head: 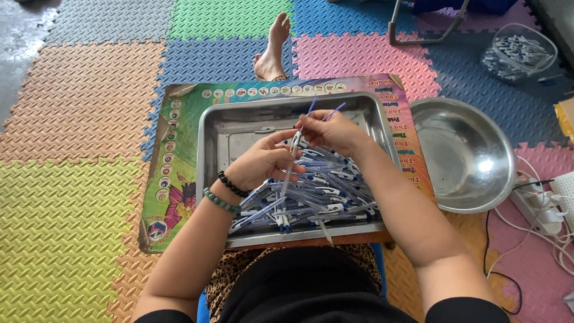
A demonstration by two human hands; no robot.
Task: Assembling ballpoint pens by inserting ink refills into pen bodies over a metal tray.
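A steel tray [239, 128] rests on a colourful board on my lap, its right half filled with a heap of several clear-and-blue pens [326, 194]. My left hand [263, 164] holds a clear pen barrel [289, 176] upright over the heap. My right hand [335, 133] pinches thin blue refills [327, 113] that stick up past its fingers, and it meets the top of the barrel. Two bead bracelets circle my left wrist.
An empty steel bowl [463, 155] sits right of the tray. A clear tub of pen parts [519, 52] stands at the far right. White cables and a power strip [547, 206] lie at the right edge. My bare foot [273, 51] lies beyond the tray on foam mats.
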